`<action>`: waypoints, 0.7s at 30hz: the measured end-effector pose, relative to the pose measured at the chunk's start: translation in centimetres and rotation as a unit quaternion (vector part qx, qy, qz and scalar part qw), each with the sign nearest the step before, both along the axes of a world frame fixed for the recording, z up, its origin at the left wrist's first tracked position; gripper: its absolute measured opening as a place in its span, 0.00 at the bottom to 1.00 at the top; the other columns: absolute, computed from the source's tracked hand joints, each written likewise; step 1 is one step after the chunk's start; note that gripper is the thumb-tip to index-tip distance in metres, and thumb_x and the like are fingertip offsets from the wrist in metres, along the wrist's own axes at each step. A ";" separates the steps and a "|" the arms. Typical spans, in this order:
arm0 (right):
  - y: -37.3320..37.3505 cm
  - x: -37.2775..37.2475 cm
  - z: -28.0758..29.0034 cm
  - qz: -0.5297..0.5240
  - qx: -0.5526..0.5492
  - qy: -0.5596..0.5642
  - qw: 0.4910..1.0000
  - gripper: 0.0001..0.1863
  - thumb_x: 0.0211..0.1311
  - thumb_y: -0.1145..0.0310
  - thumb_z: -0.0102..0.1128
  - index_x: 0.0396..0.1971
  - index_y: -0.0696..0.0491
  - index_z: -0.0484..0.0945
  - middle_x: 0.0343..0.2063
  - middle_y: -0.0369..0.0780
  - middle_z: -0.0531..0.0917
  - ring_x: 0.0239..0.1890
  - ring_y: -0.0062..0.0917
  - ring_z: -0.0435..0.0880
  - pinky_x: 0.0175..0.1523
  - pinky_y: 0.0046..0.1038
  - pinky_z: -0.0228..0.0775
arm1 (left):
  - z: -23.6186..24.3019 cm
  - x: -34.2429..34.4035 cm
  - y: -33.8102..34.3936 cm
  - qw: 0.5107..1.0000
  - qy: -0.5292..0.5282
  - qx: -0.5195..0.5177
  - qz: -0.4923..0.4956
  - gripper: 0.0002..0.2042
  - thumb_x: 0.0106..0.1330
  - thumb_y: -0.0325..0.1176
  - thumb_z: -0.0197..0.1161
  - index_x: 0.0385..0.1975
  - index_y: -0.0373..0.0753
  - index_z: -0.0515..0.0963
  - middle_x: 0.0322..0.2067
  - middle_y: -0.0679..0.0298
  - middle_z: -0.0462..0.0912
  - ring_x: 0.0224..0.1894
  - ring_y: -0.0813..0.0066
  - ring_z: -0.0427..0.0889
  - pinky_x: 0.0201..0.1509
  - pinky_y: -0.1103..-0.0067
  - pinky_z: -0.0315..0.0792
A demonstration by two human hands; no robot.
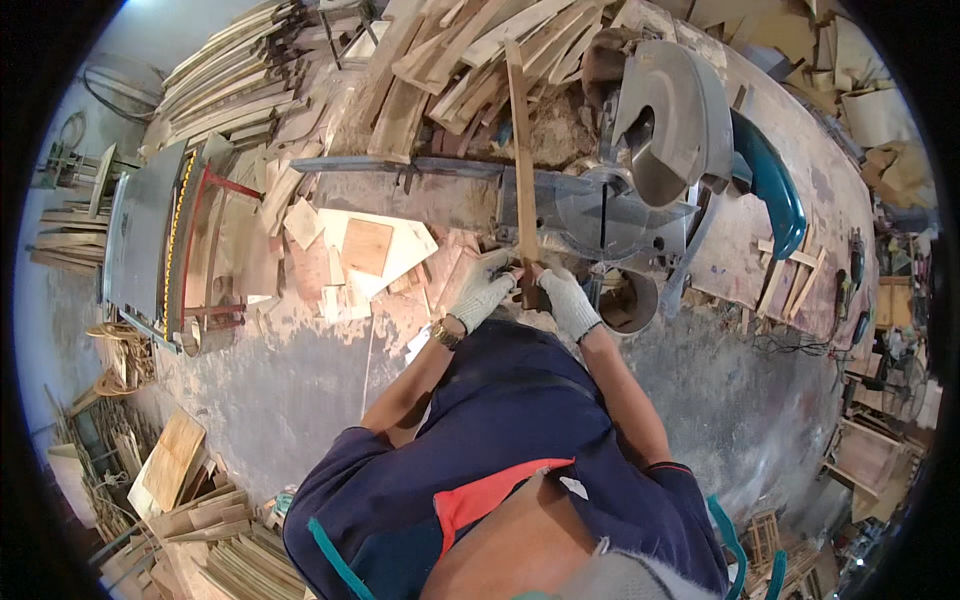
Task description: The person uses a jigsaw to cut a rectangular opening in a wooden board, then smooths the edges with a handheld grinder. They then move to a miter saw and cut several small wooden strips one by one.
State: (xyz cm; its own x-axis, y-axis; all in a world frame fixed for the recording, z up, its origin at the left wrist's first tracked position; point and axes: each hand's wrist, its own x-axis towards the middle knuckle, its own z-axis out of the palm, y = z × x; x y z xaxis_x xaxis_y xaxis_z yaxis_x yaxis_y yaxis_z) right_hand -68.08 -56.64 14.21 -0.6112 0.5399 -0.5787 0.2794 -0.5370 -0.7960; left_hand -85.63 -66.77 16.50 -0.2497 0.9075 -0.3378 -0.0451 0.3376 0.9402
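Both my hands wear light knit gloves. My left hand (486,291) and my right hand (568,299) grip the near end of a long narrow wooden strip (522,150). The strip runs away from me across the metal base (470,188) of a miter saw (665,120). It lies just left of the saw's round blade guard, which is raised. A watch sits on my left wrist.
Stacks of wooden slats (440,50) are piled behind the saw. Flat offcut boards (365,250) lie on the floor to the left. A grey machine table (140,240) stands at far left. More planks (200,500) lie at lower left, and cables (850,290) at right.
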 end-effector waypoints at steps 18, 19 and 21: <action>-3.9 17.4 -3.5 -0.014 0.279 -0.101 0.955 0.13 0.70 0.62 0.62 0.34 0.57 0.77 0.21 0.32 0.76 0.22 0.15 0.74 0.26 0.24 0.64 | 4.3 -5.5 4.9 0.722 0.658 0.197 -0.077 0.24 0.55 0.40 0.72 0.53 0.45 0.77 0.54 0.60 0.77 0.60 0.56 0.75 0.61 0.60 0.68; -4.1 18.2 -3.4 0.000 0.275 -0.111 0.955 0.10 0.71 0.64 0.61 0.34 0.56 0.78 0.21 0.31 0.76 0.20 0.14 0.74 0.25 0.22 0.63 | 4.5 -5.8 5.6 0.694 0.676 0.235 -0.076 0.26 0.54 0.41 0.72 0.55 0.46 0.77 0.54 0.61 0.77 0.60 0.58 0.74 0.62 0.60 0.67; -4.4 19.6 -2.9 0.011 0.261 -0.083 0.962 0.11 0.71 0.64 0.61 0.33 0.56 0.78 0.20 0.31 0.76 0.19 0.14 0.74 0.24 0.23 0.63 | 4.2 -6.7 6.8 0.646 0.702 0.286 -0.094 0.29 0.52 0.41 0.72 0.58 0.49 0.77 0.53 0.63 0.77 0.61 0.61 0.74 0.64 0.61 0.66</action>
